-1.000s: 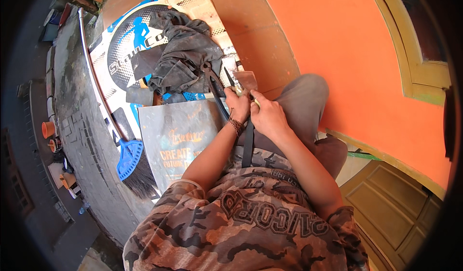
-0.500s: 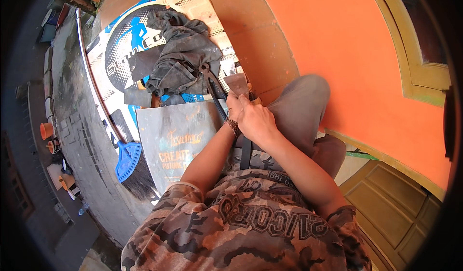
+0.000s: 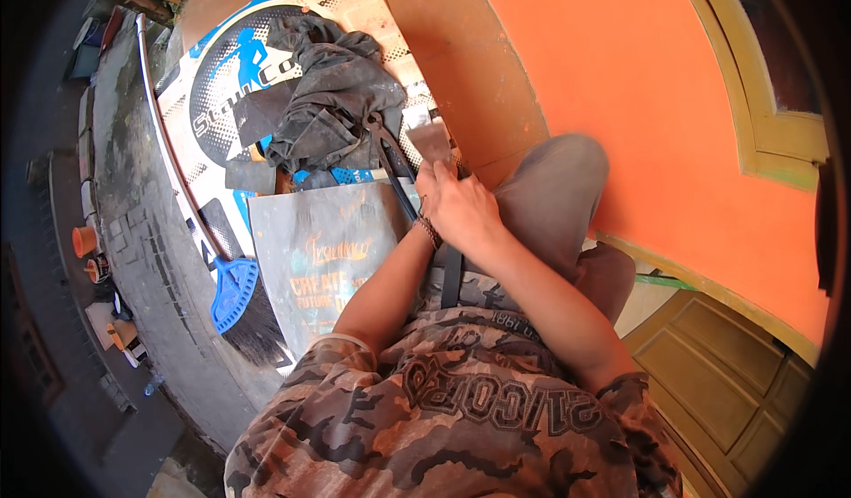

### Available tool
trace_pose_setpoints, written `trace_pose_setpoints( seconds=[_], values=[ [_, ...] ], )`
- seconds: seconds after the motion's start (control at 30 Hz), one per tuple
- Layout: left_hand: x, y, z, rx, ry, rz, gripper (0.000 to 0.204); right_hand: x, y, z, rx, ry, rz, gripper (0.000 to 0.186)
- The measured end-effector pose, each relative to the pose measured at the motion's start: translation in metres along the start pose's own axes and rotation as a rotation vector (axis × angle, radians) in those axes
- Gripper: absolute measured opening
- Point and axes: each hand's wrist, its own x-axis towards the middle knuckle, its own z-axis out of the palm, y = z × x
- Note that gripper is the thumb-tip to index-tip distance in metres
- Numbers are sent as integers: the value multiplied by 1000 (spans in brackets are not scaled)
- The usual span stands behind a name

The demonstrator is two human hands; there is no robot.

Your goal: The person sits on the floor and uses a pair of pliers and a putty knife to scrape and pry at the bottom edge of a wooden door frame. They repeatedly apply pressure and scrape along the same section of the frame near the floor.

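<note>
Grey metal up top: a flat scraper-like blade [image 3: 432,139] pokes out just above the two hands, which are bunched together over the raised knee in grey trousers [image 3: 554,192]. The right hand [image 3: 465,210] lies on top, fingers curled shut around what looks like the blade's handle. The left hand [image 3: 427,198] is tucked under it, braceleted wrist showing, and whether it grips the same handle I cannot tell. A dark strap [image 3: 394,174] runs down past the wrists toward the lap.

By my read the tool is being gripped and readied, and any next stroke calls for a firm two-handed hold with the edge kept off the knee.

Room is tight. The orange wall [image 3: 638,81] stands close on the right, with a wooden door [image 3: 709,374] lower down. To the left a grey printed bag [image 3: 324,254] sits just beside the forearm, a heap of dark cloth [image 3: 332,99] rests on a printed board [image 3: 222,99] beyond it, and a blue broom [image 3: 232,294] leans at the concrete ledge [image 3: 151,258]. Open space lies mostly forward, past the blade.
</note>
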Motion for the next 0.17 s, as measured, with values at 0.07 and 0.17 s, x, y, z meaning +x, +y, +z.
trace_pose_setpoints(
  seconds=[0.07,0.17],
  values=[
    [-17,26,16,167,124,94,12,4,-1,-3,15,-23,-26,23],
    [-21,3,6,1037,34,577,14,26,-14,-25,43,-169,64,46]
  ],
)
